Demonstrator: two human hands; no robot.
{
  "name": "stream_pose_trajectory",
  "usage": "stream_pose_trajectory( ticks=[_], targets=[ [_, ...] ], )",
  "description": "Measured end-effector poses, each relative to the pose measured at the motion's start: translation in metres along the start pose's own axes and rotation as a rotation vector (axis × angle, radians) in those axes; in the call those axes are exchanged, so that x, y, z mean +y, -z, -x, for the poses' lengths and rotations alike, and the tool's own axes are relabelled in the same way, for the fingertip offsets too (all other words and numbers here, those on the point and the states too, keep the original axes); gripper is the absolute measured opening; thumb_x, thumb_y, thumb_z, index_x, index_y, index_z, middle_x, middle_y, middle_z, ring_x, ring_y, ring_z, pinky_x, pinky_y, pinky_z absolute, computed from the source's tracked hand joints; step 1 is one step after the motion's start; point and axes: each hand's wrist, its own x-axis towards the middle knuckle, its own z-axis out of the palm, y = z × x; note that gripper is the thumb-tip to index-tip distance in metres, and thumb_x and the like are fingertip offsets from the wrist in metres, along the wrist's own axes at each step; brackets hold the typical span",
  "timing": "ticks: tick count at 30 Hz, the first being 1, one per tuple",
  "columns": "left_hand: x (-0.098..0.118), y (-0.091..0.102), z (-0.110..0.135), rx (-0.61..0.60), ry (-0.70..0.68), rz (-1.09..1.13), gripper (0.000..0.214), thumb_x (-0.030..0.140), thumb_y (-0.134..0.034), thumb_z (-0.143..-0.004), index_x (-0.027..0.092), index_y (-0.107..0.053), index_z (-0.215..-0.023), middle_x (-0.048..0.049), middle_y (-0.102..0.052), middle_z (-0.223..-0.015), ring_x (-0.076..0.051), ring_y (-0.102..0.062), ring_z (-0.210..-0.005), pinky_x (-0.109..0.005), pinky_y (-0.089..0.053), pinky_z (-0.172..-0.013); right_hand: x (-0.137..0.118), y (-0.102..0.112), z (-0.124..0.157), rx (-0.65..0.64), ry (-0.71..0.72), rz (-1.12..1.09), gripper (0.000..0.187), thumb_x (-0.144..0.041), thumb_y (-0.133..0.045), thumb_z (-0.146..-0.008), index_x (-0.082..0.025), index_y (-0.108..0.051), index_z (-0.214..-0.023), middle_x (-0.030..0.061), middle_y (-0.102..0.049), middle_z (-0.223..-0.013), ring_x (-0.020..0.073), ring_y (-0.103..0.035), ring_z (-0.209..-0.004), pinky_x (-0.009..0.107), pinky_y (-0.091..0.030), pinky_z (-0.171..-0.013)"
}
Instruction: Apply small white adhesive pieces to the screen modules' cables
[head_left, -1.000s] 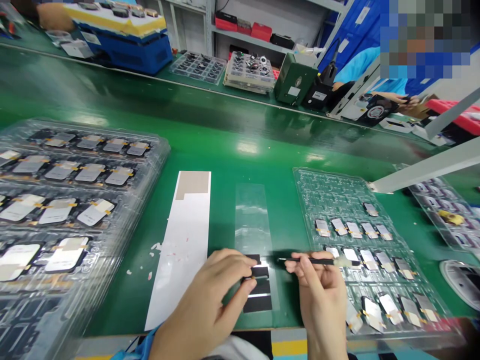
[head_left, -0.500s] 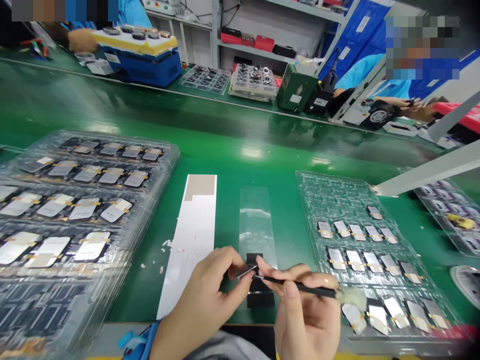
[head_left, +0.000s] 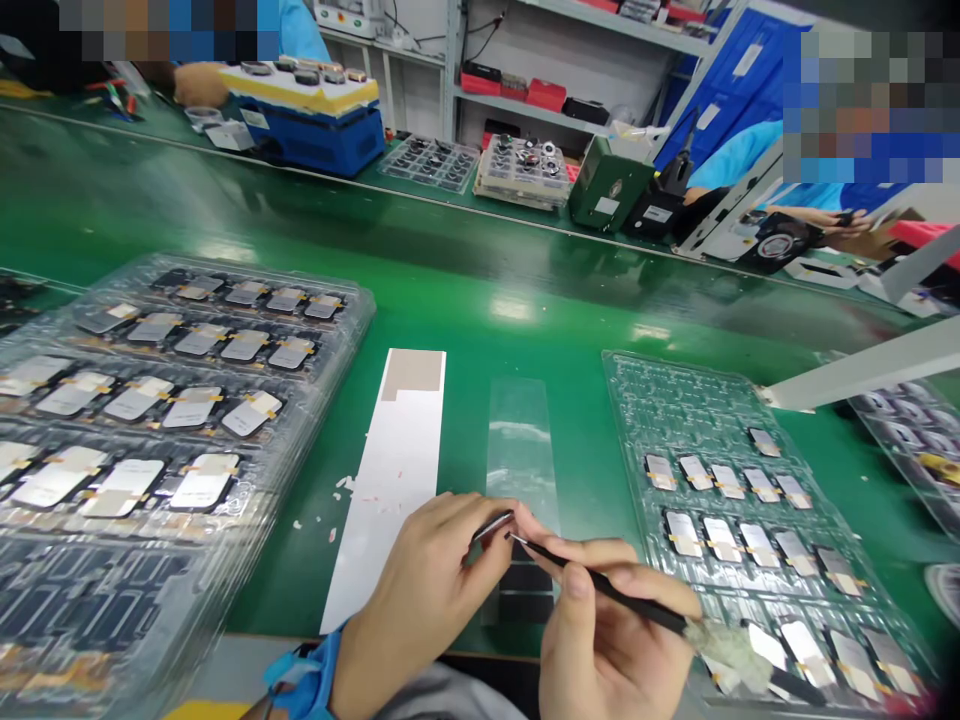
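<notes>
My left hand (head_left: 420, 580) pinches a thin dark strip with a shiny edge (head_left: 491, 525) between thumb and forefinger. My right hand (head_left: 600, 625) grips a slim black pick (head_left: 607, 590) with a fluffy white tuft (head_left: 724, 650) at its rear end. The pick's fine tip touches or nearly touches the strip. Below my fingers, dark rectangular strips (head_left: 525, 590) lie on a clear film (head_left: 521, 460), partly hidden by my hands. A white backing strip (head_left: 390, 490) with a tan patch lies to the left of the film.
A clear tray (head_left: 352, 300) of taped, flat silver parts stands on the left of the green bench (head_left: 510, 330), and a similar tray (head_left: 622, 400) stands on the right. Beyond the bench, co-workers' hands, a blue machine (head_left: 315, 140), further trays and shelving (head_left: 562, 100) appear.
The view has tilted and shifted slightly. My right hand has turned the pick until its tip meets the strip in my left hand. That strip stays pinched, and the hands have drawn closer together.
</notes>
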Motion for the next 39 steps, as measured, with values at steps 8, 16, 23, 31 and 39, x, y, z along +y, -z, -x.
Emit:
stream_pose_trajectory(
  ticks=[8,16,23,31,39],
  targets=[
    [-0.008,-0.002,0.005,0.014,-0.051,-0.025,0.042,0.011,-0.043,-0.097,0.022,-0.053,-0.136,-0.0037,-0.069,-0.088,-0.018,-0.063,-0.076,-0.028,-0.050,-0.065,0.000,-0.010,0.003,0.026,0.064,0.079,0.020,-0.008,-0.055,-0.095,-0.025,-0.046,-0.101,0.0010,-0.069,-0.086,0.0161,-0.072,-0.081,0.034,-0.065,-0.073],
    [-0.008,0.000,0.009,-0.054,0.048,0.025,0.052,0.024,-0.040,-0.101,0.031,-0.032,-0.152,-0.0045,-0.062,-0.096,-0.021,-0.058,-0.083,-0.036,-0.050,-0.072,0.009,-0.013,-0.001,0.007,0.125,0.083,0.023,-0.002,-0.055,-0.092,-0.021,-0.045,-0.101,0.0009,-0.068,-0.086,0.0157,-0.073,-0.083,0.034,-0.065,-0.078],
    [-0.010,0.001,0.011,-0.074,0.057,0.077,0.051,0.025,-0.034,-0.103,0.034,-0.029,-0.153,-0.0059,-0.060,-0.103,-0.023,-0.056,-0.090,-0.041,-0.049,-0.079,0.013,-0.012,-0.001,-0.010,0.142,0.051,0.026,0.002,-0.053,-0.090,-0.019,-0.044,-0.102,0.0026,-0.068,-0.088,0.0166,-0.073,-0.086,0.035,-0.065,-0.082],
    [-0.009,0.001,0.012,-0.086,0.077,0.083,0.051,0.025,-0.034,-0.103,0.035,-0.029,-0.153,-0.0063,-0.060,-0.109,-0.024,-0.056,-0.095,-0.043,-0.049,-0.083,0.015,-0.013,-0.001,0.013,0.143,0.071,0.026,0.001,-0.055,-0.090,-0.020,-0.045,-0.101,0.0016,-0.068,-0.086,0.0152,-0.073,-0.083,0.035,-0.066,-0.080],
    [-0.008,0.002,0.011,-0.101,0.088,0.060,0.050,0.025,-0.032,-0.104,0.036,-0.028,-0.153,-0.0050,-0.060,-0.101,-0.024,-0.056,-0.091,-0.042,-0.049,-0.080,0.017,-0.009,0.001,0.003,0.183,0.103,0.027,0.002,-0.055,-0.090,-0.020,-0.045,-0.103,0.0031,-0.070,-0.089,0.0163,-0.073,-0.084,0.037,-0.066,-0.078]
  ],
)
